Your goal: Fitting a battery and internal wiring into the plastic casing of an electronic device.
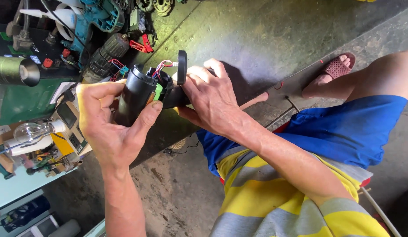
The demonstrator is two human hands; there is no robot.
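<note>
Black tool shell (136, 94) gripped in L hand (108, 127), R hand (210, 103) fingers clamp 3 o'clock half w/ wires (162, 66); halves need prying apart.

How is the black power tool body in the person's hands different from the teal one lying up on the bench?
The black tool body is held by the left hand and right hand; the teal tool lies untouched among clutter. The black tool body is opened, with red and white wires and a green part showing; the teal tool looks closed, though partly cut off. Both are plastic-cased.
</note>
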